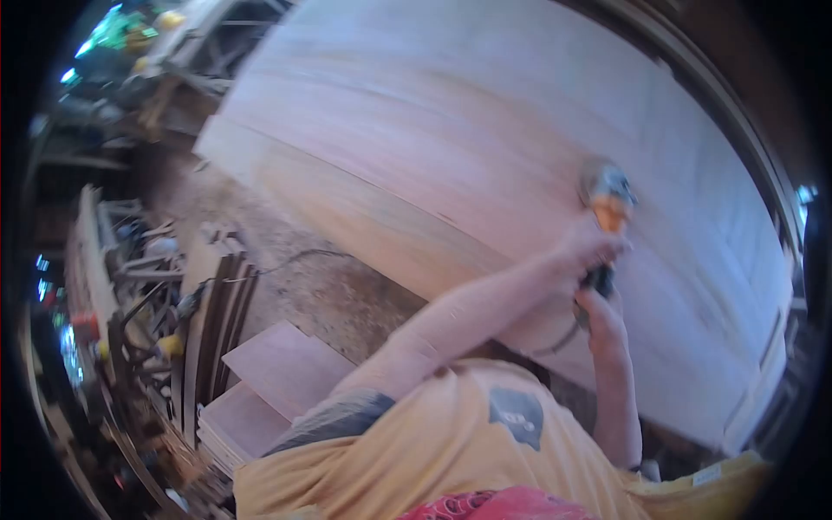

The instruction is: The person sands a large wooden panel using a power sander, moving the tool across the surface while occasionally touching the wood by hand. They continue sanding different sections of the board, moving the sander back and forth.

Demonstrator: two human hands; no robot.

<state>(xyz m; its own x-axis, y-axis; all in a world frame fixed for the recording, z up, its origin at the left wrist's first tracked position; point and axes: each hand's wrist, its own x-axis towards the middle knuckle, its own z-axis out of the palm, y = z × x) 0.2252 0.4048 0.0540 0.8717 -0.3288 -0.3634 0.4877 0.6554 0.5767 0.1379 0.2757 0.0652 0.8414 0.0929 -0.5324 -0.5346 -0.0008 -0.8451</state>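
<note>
An angle grinder with an orange body and grey head rests its disc end on a large pale wooden panel. Wrapped around the front of its body is my left hand, the arm stretched across the panel's near edge. My right hand grips the dark rear end, close behind the left. A cord trails from the back of the tool toward my body. The disc itself is blurred, and the fingers are partly hidden.
Flat boards are stacked at lower left beside upright planks. A dark cable runs over the dusty floor. Wooden frames and clutter stand along the left. A long dark beam borders the panel's far right side.
</note>
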